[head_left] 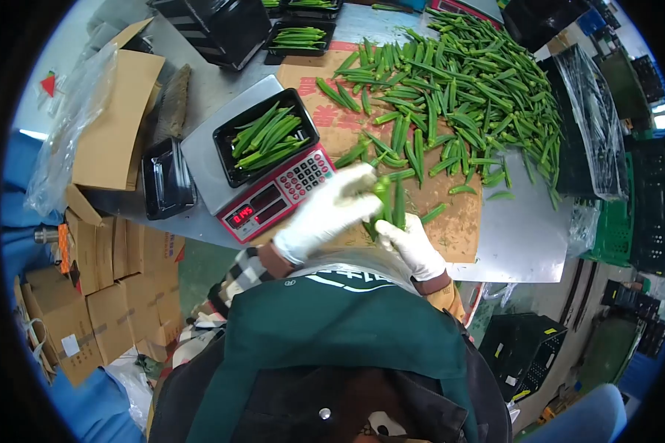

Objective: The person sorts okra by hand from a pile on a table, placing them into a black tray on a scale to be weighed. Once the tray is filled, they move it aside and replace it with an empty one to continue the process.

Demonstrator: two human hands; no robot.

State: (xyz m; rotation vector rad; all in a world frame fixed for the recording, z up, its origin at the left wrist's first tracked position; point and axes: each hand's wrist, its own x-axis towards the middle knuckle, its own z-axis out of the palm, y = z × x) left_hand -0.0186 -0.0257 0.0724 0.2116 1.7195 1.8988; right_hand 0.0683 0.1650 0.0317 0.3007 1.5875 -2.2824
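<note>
My right hand (415,247), in a white glove, is closed around several green okra pods (399,203) that point up and away from me. My left hand (332,207), also gloved and slightly blurred, reaches across to the same bunch. Its curved fingers and thumb close on the okra at the stem ends. Left of the hands, a black tray (304,122) of okra pods rests on the weighing scale (277,196), whose red display seems to read 0.145. A large heap of loose okra (488,88) spreads over the cardboard sheet (451,229) beyond my hands.
An unfilled-looking black tray stack (155,188) sits left of the scale. Another filled tray (299,50) stands behind it. A black crate (584,125) borders the heap at right. Cardboard boxes (118,317) stand on the left, and a dark crate (521,347) lies on the floor at right.
</note>
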